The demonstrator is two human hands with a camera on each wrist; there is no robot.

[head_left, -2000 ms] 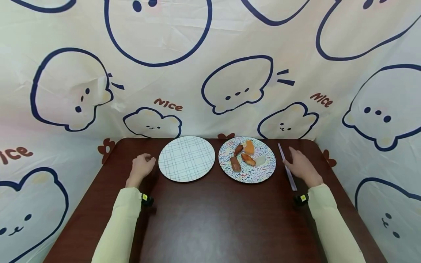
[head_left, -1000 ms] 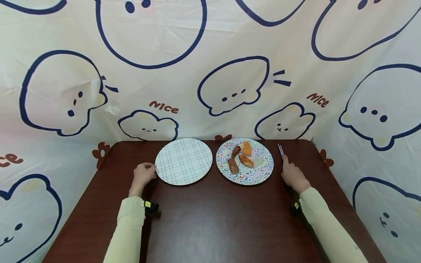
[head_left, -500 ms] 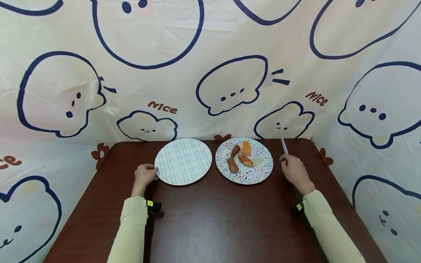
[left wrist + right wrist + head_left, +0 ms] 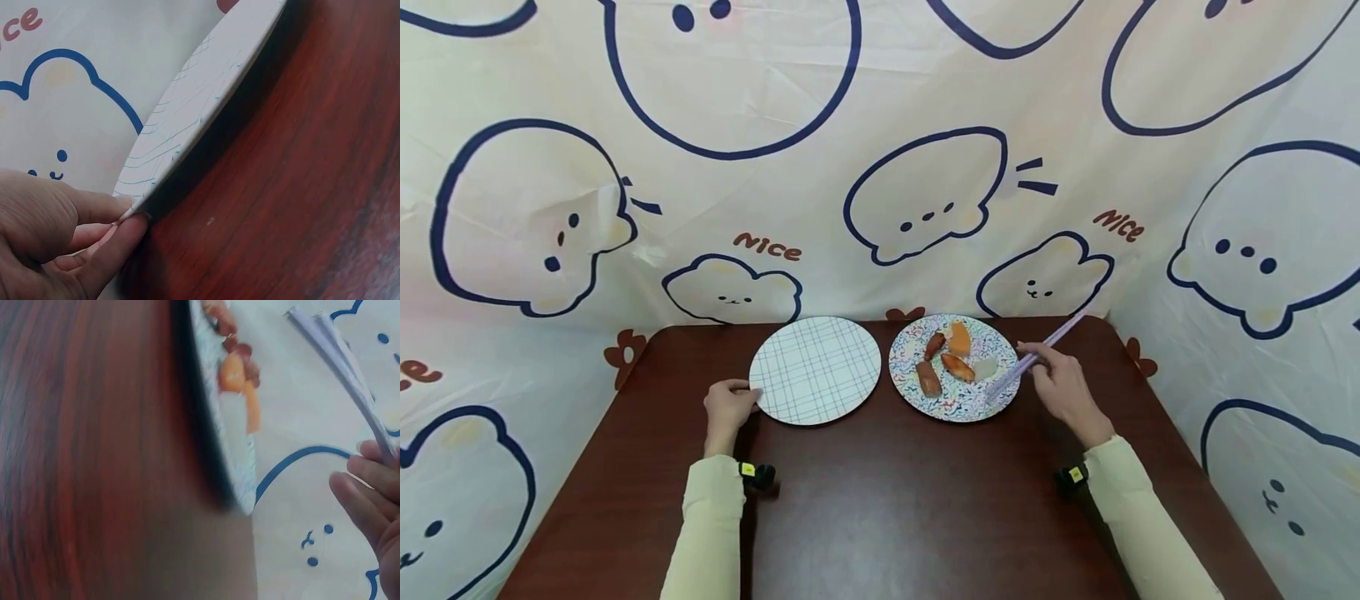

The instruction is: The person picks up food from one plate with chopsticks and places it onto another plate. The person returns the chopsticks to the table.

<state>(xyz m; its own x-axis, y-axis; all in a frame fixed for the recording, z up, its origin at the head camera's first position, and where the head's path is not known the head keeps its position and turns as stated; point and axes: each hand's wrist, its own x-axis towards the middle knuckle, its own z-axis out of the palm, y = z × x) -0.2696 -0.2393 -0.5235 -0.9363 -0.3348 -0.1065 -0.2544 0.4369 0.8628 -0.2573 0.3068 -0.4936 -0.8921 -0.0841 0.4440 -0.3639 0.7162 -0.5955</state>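
Observation:
My left hand (image 4: 730, 408) pinches the near-left rim of a white plate with a blue grid (image 4: 816, 371); the left wrist view shows thumb and fingers on either side of its edge (image 4: 187, 137). In my right hand (image 4: 1063, 392) is a pair of pale purple chopsticks (image 4: 1037, 354), slanting down to the left over a speckled plate (image 4: 955, 408). On that plate lie a brown sausage-like piece (image 4: 928, 379), a small drumstick (image 4: 935, 345), an orange piece (image 4: 959, 339), a browned wing-like piece (image 4: 958, 367) and a pale translucent slice (image 4: 985, 369).
Both plates stand side by side near the far edge of a dark brown wooden table (image 4: 880, 508). A cloth printed with cartoon bears (image 4: 820, 208) hangs behind the table and along both sides.
The right hand has picked the chopsticks up from the table and swung their tips from pointing away to over the speckled plate. The left hand has moved onto the grid plate's rim.

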